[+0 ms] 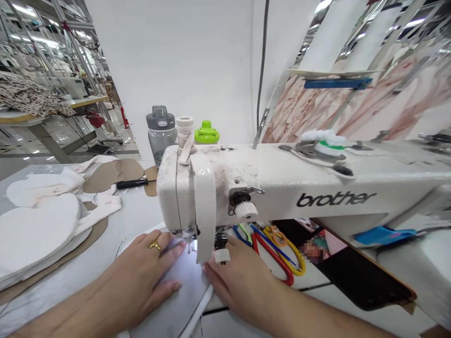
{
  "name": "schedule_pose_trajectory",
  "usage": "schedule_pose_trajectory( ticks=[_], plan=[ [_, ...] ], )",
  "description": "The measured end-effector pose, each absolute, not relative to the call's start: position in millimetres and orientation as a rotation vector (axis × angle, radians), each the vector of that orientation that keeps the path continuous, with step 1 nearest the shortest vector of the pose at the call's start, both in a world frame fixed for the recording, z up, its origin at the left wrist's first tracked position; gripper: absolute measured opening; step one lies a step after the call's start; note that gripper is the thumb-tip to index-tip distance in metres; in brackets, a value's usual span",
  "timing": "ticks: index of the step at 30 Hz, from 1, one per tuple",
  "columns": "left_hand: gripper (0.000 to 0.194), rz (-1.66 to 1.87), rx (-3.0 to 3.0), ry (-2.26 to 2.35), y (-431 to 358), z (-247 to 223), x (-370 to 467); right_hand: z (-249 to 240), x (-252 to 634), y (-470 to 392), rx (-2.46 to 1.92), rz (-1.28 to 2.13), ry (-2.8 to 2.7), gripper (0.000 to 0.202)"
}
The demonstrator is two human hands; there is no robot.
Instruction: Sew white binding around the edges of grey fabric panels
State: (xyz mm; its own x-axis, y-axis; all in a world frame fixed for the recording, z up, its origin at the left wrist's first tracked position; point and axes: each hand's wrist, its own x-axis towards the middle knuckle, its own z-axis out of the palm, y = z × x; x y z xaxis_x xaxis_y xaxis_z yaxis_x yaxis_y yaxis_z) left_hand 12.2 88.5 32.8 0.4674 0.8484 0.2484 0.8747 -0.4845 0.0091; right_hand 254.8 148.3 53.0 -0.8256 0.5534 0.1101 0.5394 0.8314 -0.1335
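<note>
Left hand (155, 267) (gold metal ring (155, 244) on one finger) pressed flat, fingers stretched out, on thin white fabric piece (176, 305) at needle end of white metal sewing machine (278, 188), well in from left edge of white-topped table (130, 206). Right hand (243, 277) at fabric's right side, fingers partly hidden, can't tell if gripping. Black-handled screwdriver (131, 184) near far edge.
</note>
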Motion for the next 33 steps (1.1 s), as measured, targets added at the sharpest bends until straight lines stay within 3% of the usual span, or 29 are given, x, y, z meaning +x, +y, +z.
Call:
schedule_pose_trajectory(
  ticks=[7,12,17,25,33],
  plan=[
    [0.033,-0.391,-2.641,-1.232,82,50,22,48,258,150,-0.872,0.257,-2.776,0.022],
    [0.064,-0.347,-2.588,-1.208,71,52,34,47,258,153,-0.878,0.308,-2.775,0.021],
    [0.054,-0.334,-2.568,-1.226,72,53,35,49,258,152,-0.874,0.299,-2.789,0.022],
    [0.057,-0.262,-2.618,-1.261,70,59,27,50,258,151,-0.897,0.279,-2.784,0.019],
    [0.056,-0.427,-2.63,-1.648,70,45,29,52,258,152,-0.847,0.345,-2.824,0.021]
  ],
)
